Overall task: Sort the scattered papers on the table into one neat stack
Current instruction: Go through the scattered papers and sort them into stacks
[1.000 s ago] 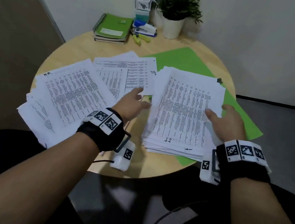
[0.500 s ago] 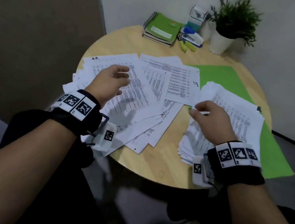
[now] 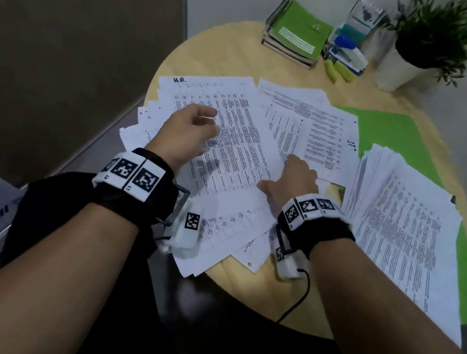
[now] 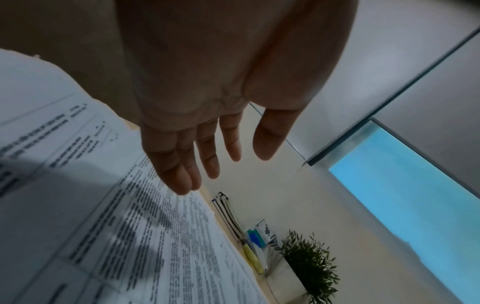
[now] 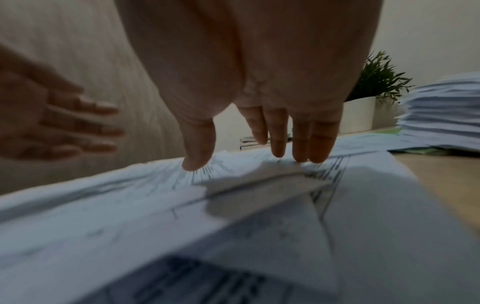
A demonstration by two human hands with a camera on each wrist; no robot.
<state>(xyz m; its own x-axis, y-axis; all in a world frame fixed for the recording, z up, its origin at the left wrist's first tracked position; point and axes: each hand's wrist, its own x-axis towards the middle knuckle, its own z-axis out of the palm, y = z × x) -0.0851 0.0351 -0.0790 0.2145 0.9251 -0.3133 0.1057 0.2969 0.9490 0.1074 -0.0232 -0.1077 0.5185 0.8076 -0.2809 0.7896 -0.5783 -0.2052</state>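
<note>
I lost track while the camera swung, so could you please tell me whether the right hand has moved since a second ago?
Yes. The right hand left the stack on the green folder and went left onto the scattered papers.

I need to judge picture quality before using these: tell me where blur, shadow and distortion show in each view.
Head view: sharp in the middle, wide-angle bending at the edges, dim even light. Left wrist view: the left hand is clear, the loose sheets beneath blurred and shadowed. Right wrist view: the right hand casts a shadow on smeared sheets.
</note>
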